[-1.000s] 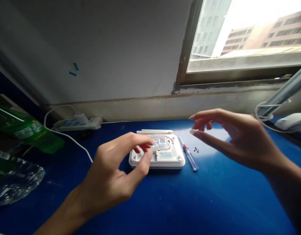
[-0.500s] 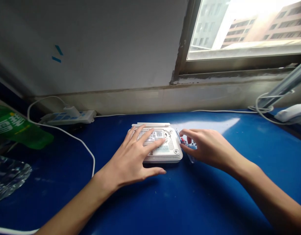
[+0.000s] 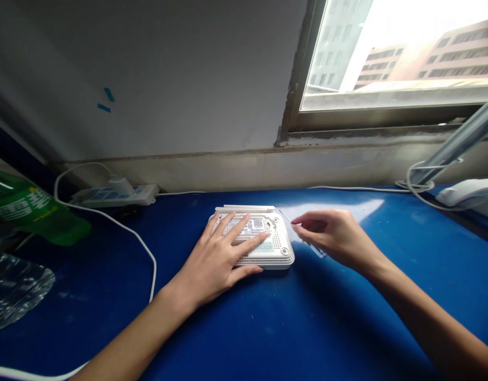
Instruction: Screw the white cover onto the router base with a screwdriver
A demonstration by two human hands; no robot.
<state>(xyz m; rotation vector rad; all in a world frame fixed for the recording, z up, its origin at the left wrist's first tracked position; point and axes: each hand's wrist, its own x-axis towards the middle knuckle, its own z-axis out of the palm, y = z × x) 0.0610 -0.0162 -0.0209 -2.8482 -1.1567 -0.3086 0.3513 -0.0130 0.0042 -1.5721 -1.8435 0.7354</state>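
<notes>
Out swings the screwdriver [image 3: 318, 251], its handle angled farther from the router [image 3: 278, 241] than half a second ago, and the right hand [image 3: 335, 235] swings with it. Over on the other side, the left thumb draws in to the router's near edge.

Here's the grip: the right fingers [image 3: 308, 216] are pinched narrow around the screwdriver, close to where the shaft [image 3: 285, 215] meets the handle. Whether it's fully off the bench [image 3: 236, 328], I can't tell from here.

The left hand [image 3: 216, 259] lies palm down and spread wide over the router's left half, gripping nothing. The router sits flat on the bench, label side up, antennas [image 3: 250, 207] along its far side.

Now look at the line of that tool! Its long axis runs on a slant, handle back under the right palm, tip forward and leftward, just beside the router's far right corner. So the router lies left of the right fingers, and the right hand is the nearer one to that corner. Behind, a white strip [image 3: 146, 196] and a green bottle [image 3: 65, 222] stay well apart.
</notes>
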